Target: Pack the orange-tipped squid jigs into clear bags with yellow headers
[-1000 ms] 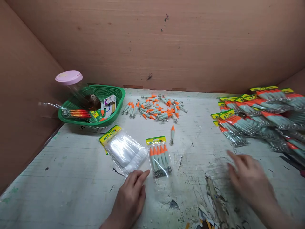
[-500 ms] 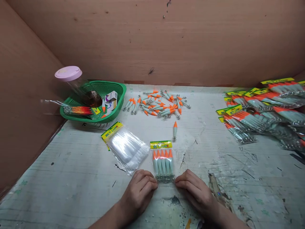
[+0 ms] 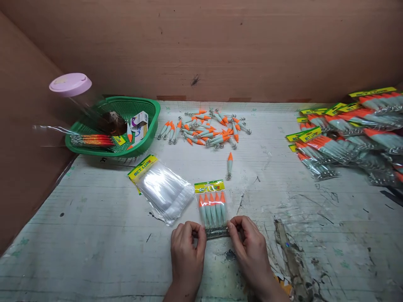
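A clear plastic packet of fishing lures (image 3: 213, 209) with a yellow header lies on the table in front of me. The lures inside stand in a row, orange tips toward the header and hooks at the near end. My left hand (image 3: 189, 251) pinches the packet's near left corner between thumb and fingers. At the near right corner, my right hand (image 3: 250, 247) does the same. Just beyond the packet's top right lies a single loose lure (image 3: 229, 165). To the left is a stack of empty clear bags (image 3: 165, 188) with yellow headers.
A pile of loose lures (image 3: 204, 130) lies at the back middle. Filled packets (image 3: 340, 147) are heaped at the right. A green basket (image 3: 151, 134) at the back left holds a lidded cup (image 3: 71, 85), a small box and red-orange lures. Brown walls enclose the table.
Both hands have turned upright and now pinch the packet's near corners with thumbs showing. The packet's near edge looks slightly raised. The whole view has shifted a little.
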The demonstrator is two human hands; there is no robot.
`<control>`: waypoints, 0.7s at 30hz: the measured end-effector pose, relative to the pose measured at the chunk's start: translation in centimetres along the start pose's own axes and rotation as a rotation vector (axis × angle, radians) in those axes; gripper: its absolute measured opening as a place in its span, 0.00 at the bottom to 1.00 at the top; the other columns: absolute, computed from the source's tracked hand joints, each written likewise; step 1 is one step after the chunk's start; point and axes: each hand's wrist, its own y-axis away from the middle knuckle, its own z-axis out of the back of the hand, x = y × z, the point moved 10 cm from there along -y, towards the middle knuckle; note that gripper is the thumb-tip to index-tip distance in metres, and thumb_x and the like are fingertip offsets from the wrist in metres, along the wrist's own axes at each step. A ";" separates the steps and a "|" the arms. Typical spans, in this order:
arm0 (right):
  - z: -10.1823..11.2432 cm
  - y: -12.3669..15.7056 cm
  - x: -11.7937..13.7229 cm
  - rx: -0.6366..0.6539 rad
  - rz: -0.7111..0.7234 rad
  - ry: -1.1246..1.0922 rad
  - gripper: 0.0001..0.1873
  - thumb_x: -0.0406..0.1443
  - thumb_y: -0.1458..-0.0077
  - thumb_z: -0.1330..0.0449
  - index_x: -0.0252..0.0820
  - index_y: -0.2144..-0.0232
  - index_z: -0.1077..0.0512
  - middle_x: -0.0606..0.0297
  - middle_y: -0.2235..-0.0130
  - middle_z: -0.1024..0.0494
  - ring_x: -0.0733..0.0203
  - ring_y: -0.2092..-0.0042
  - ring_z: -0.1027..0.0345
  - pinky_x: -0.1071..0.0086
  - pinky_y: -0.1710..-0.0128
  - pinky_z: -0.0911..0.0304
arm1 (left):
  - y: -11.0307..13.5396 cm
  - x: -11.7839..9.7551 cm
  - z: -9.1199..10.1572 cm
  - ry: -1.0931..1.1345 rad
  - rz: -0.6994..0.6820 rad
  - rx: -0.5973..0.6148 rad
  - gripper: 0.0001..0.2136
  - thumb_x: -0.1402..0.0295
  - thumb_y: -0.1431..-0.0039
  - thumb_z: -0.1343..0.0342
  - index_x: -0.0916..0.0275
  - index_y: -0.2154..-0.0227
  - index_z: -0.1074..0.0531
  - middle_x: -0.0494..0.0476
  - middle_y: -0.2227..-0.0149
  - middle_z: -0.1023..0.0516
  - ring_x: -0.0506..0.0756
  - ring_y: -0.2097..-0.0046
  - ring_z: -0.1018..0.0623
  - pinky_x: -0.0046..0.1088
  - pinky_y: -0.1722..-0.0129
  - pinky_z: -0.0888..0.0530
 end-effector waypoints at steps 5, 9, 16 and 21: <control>0.5 -0.5 -0.2 -0.079 -0.030 0.056 0.11 0.35 0.42 0.50 0.44 0.76 0.42 0.68 0.76 0.37 0.63 0.74 0.42 0.70 0.75 0.45 | -1.0 -0.3 0.0 -0.158 0.009 -0.011 0.12 0.69 0.42 0.54 0.58 0.81 0.40 0.51 0.79 0.34 0.54 0.75 0.31 0.29 0.73 0.37; 1.6 -1.0 -0.6 -0.111 -0.032 0.016 0.05 0.37 0.40 0.51 0.43 0.67 0.37 0.63 0.69 0.33 0.60 0.69 0.37 0.68 0.71 0.39 | -1.7 0.0 -0.1 -0.064 0.080 0.093 0.13 0.66 0.40 0.58 0.59 0.78 0.35 0.54 0.74 0.30 0.55 0.72 0.28 0.29 0.73 0.36; 0.7 -0.8 -0.9 -0.005 -0.069 -0.147 0.10 0.40 0.42 0.48 0.42 0.71 0.34 0.62 0.68 0.33 0.58 0.65 0.35 0.66 0.66 0.37 | -2.7 0.2 -1.5 0.303 0.222 0.176 0.11 0.59 0.55 0.40 0.59 0.77 0.34 0.52 0.75 0.29 0.56 0.70 0.28 0.31 0.70 0.33; 0.3 -0.6 -2.0 0.036 -0.252 -0.619 0.14 0.46 0.47 0.42 0.41 0.67 0.34 0.65 0.69 0.30 0.61 0.66 0.34 0.69 0.66 0.36 | -1.4 0.1 -4.6 0.958 0.436 0.367 0.21 0.58 0.57 0.36 0.60 0.60 0.34 0.49 0.75 0.26 0.54 0.69 0.24 0.30 0.65 0.28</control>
